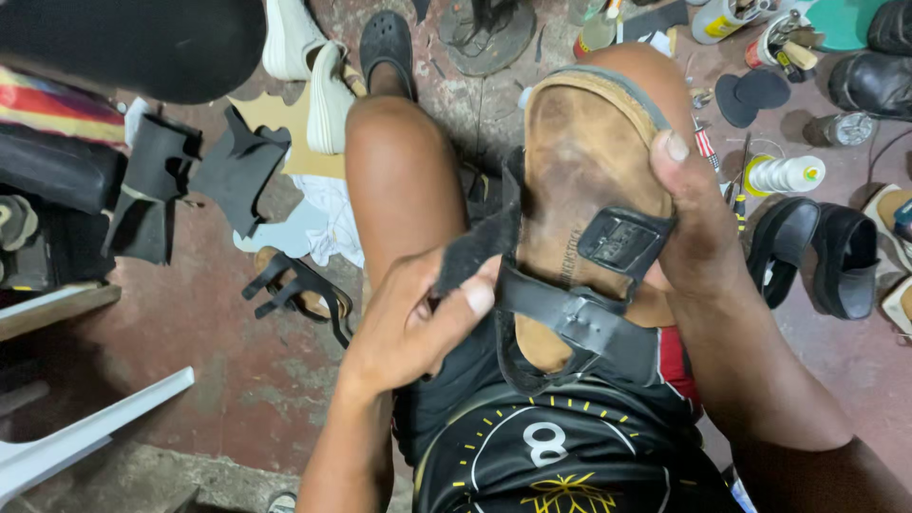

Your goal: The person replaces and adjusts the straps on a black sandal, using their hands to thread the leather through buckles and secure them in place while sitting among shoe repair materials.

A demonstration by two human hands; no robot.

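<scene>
Resting on the lap, sandal (579, 190) wants the right hand (698, 223) clamping its edge firmly while the left hand (418, 328) keeps the pinched black strap (475, 249) taut.

Far right on the floor, a white squeeze bottle (785, 175) lying on its side with yellow-green cap, beyond it a cylindrical white can (724, 19) with yellow label and a small tin (594, 36) with red band.
</scene>
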